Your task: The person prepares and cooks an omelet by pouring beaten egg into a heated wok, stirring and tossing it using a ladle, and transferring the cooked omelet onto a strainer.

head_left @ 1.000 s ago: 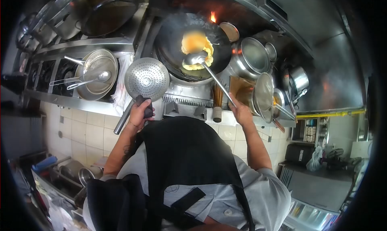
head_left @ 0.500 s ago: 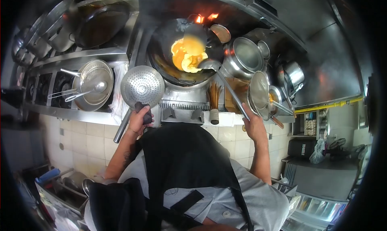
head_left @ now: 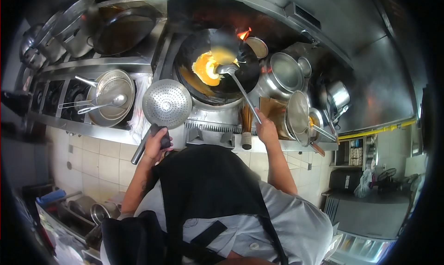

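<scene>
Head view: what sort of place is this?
Most likely a commercial kitchen, perhaps a restaurant's. Signs: a large wok holding yellow, egg-like food with an open flame behind it, a row of burners, and a big perforated skimmer.

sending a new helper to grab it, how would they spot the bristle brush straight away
Find the big black wok with egg in it, then look to the near edge of the stove. There, just left of the right hand, is the bristle brush. Its bundle of thin brown strands sets it apart from the smooth metal ladle beside it.
</scene>
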`<control>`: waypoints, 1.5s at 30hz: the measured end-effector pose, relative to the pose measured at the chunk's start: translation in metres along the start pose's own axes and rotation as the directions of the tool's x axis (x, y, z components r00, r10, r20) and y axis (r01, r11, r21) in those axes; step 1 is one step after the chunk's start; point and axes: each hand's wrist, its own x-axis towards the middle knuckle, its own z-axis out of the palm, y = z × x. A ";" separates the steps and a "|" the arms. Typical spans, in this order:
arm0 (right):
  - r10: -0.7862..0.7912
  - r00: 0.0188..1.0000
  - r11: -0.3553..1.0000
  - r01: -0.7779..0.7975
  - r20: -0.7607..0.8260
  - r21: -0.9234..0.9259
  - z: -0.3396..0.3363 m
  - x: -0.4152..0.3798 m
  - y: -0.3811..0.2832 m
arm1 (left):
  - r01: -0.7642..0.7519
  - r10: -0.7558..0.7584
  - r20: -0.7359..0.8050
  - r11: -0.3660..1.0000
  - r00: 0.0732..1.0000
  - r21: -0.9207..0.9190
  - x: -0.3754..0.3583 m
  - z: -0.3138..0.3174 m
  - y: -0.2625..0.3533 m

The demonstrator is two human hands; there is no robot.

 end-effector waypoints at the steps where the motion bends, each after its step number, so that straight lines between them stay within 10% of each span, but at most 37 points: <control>1: -0.007 1.000 1.000 0.007 -0.002 -0.001 0.005 0.012 -0.001 | -0.006 0.006 -0.002 1.000 1.000 -0.004 0.002 -0.005 -0.003; 28: -0.229 0.932 0.967 0.250 -0.282 0.041 0.053 0.141 0.009 | 0.004 -0.004 -0.037 1.000 0.999 -0.023 -0.018 -0.015 -0.010; 30: 0.086 0.983 0.807 -0.166 0.165 0.567 0.052 0.129 -0.020 | 0.006 -0.007 -0.039 1.000 0.999 -0.011 -0.022 -0.009 -0.006; 45: -0.010 0.905 0.858 -0.211 0.426 0.469 0.002 0.002 -0.067 | 0.061 -0.061 0.007 0.998 0.998 0.024 -0.001 -0.008 -0.014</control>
